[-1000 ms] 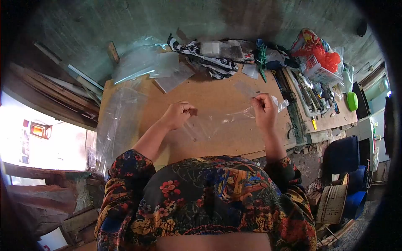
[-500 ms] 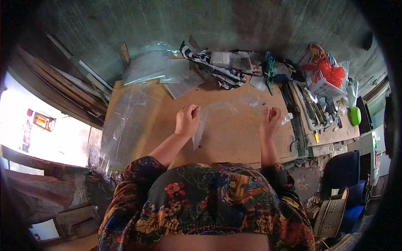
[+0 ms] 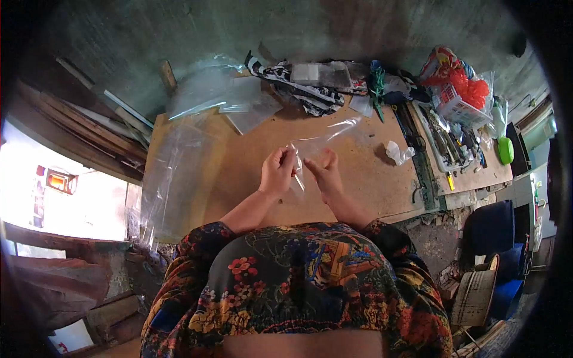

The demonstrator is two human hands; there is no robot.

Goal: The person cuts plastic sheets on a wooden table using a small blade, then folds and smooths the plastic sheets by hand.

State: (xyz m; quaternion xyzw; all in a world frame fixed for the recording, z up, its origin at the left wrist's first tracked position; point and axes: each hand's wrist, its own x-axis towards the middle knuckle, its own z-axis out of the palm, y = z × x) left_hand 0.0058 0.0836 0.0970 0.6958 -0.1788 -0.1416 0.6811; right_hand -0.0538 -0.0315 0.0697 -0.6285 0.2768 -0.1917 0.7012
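My left hand [image 3: 279, 172] is closed in a pinch on a clear plastic sheet [image 3: 327, 136], possibly a bag, over the middle of the wooden board. The sheet stretches up and to the right from the fingers, and a shiny edge hangs below them. Close on its right is my right hand [image 3: 326, 178], thumb and fingers apart, with the thumb near the plastic; whether it touches is unclear. A crumpled whitish plastic scrap [image 3: 399, 153] lies farther right on the board [image 3: 239, 161].
Clear plastic sheets [image 3: 179, 161] cover the board's left side, with more stacked flat [image 3: 242, 98] behind. Black-and-white cloth or plastic [image 3: 322, 98] lies along the back. At right stand a tool tray [image 3: 444, 146], a white basket [image 3: 462, 113] with red bags, and a green object [image 3: 506, 150].
My right hand has moved left from the board's right side to beside my left hand. The plastic sheet is lifted and pulled up between them. The crumpled scrap now lies uncovered.
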